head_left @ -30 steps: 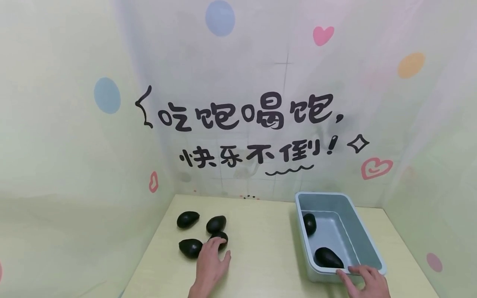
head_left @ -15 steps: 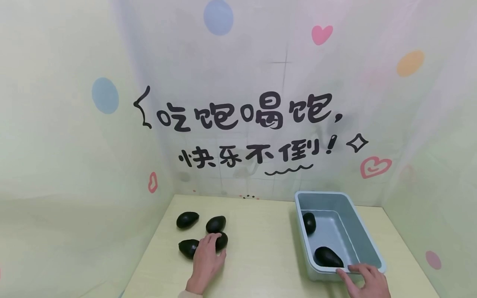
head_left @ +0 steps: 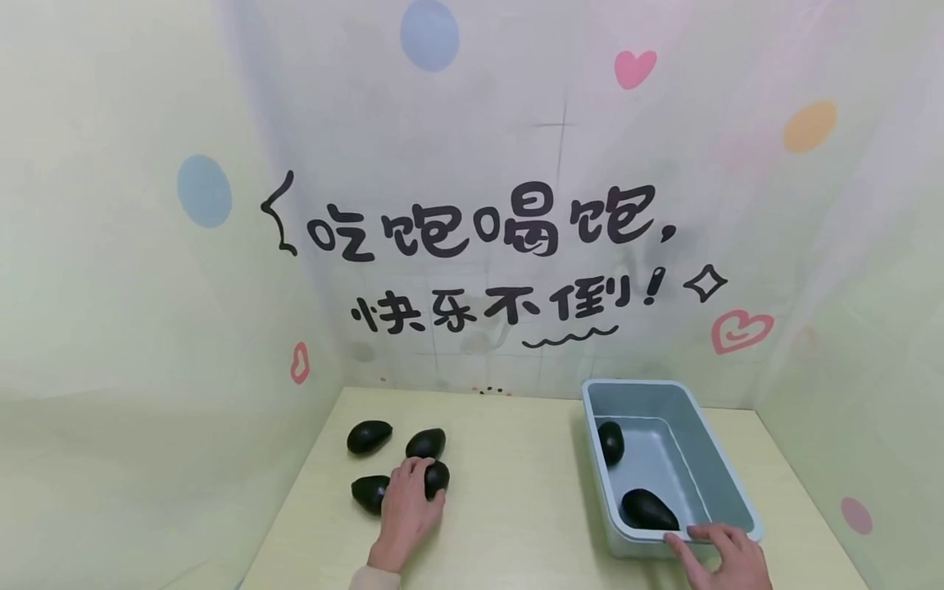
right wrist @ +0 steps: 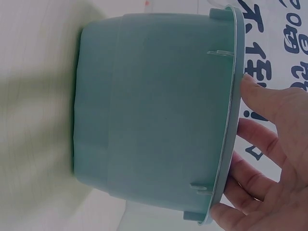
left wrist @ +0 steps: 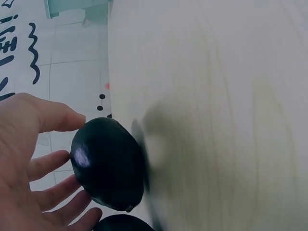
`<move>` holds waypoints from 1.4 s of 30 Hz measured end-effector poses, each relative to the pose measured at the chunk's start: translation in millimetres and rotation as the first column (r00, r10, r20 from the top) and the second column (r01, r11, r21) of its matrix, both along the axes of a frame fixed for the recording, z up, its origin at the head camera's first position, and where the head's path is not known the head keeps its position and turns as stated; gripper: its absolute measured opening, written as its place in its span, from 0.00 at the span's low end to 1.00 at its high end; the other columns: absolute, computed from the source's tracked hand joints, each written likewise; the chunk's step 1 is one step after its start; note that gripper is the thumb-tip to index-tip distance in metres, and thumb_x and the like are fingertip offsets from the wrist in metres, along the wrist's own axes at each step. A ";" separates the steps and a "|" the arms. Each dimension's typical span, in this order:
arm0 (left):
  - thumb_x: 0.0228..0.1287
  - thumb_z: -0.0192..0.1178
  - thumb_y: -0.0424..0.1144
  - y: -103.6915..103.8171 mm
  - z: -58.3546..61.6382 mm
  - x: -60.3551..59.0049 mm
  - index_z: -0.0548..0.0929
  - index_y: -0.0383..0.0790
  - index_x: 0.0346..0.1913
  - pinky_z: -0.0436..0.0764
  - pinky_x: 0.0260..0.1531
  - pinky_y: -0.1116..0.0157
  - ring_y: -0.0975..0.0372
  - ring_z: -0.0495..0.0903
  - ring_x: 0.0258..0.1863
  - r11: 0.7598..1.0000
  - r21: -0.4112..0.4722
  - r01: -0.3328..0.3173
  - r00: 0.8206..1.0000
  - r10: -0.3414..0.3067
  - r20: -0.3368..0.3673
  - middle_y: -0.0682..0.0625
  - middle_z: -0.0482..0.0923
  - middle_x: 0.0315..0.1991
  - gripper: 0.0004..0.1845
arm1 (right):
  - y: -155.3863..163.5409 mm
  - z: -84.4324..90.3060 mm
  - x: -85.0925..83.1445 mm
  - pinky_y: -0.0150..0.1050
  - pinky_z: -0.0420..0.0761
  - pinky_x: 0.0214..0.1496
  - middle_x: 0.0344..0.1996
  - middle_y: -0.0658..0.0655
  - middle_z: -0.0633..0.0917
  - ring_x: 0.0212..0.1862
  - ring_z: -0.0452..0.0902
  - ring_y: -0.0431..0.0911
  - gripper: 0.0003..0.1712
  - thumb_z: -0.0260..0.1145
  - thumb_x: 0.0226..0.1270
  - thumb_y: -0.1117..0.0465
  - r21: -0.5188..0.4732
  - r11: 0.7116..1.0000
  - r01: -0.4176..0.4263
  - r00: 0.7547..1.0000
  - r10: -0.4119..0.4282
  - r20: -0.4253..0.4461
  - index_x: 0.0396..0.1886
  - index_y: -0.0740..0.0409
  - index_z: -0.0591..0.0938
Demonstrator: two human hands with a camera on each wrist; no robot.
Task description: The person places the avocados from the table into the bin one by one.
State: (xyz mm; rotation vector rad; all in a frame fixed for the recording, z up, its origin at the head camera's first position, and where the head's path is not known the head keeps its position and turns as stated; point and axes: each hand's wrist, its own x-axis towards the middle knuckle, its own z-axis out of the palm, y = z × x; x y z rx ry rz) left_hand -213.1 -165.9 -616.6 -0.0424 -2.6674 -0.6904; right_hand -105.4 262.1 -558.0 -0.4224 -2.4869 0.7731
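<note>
Several dark avocados lie at the table's left: one far left, one beside it, one nearer. My left hand curls over a fourth avocado. In the left wrist view the thumb and fingers wrap this avocado, and another avocado shows just below. A grey-blue plastic bin stands at the right with two avocados inside, one far, one near. My right hand grips the bin's near rim, its fingers over the edge.
The pale wooden table sits in a corner of light walls with printed lettering and coloured dots. The walls close in at the left, back and right. Bare tabletop lies between the avocados and the bin.
My left hand has slid forward over the avocado and its fingers have closed round it. The right hand stays on the bin's rim.
</note>
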 end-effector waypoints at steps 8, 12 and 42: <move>0.58 0.75 0.37 -2.9 -1.6 -3.0 0.86 0.37 0.58 0.84 0.49 0.44 0.42 0.82 0.54 1.000 0.002 0.023 0.999 -0.023 0.024 0.37 0.81 0.57 0.24 | 0.2 -1.4 1.9 0.55 0.75 0.44 0.34 0.64 0.88 0.42 0.82 0.64 0.15 0.86 0.46 0.59 0.024 1.000 -0.011 0.999 0.012 -0.049 0.30 0.63 0.91; 0.57 0.76 0.37 -3.1 -0.8 -4.8 0.85 0.36 0.59 0.84 0.50 0.44 0.42 0.82 0.54 0.999 -0.016 0.041 0.999 -0.041 0.028 0.37 0.82 0.56 0.25 | 1.1 -2.8 1.7 0.54 0.74 0.44 0.34 0.64 0.88 0.42 0.82 0.64 0.16 0.86 0.46 0.58 0.024 1.000 -0.017 0.999 0.019 -0.049 0.30 0.63 0.91; 0.52 0.79 0.39 -7.7 -2.1 -20.6 0.83 0.35 0.60 0.85 0.50 0.45 0.42 0.84 0.51 0.990 -0.088 0.109 0.992 -0.102 0.077 0.36 0.82 0.52 0.31 | 3.7 -10.9 -3.8 0.45 0.69 0.49 0.31 0.61 0.88 0.41 0.79 0.57 0.17 0.88 0.34 0.62 0.089 0.993 -0.073 0.966 0.093 -0.241 0.27 0.61 0.91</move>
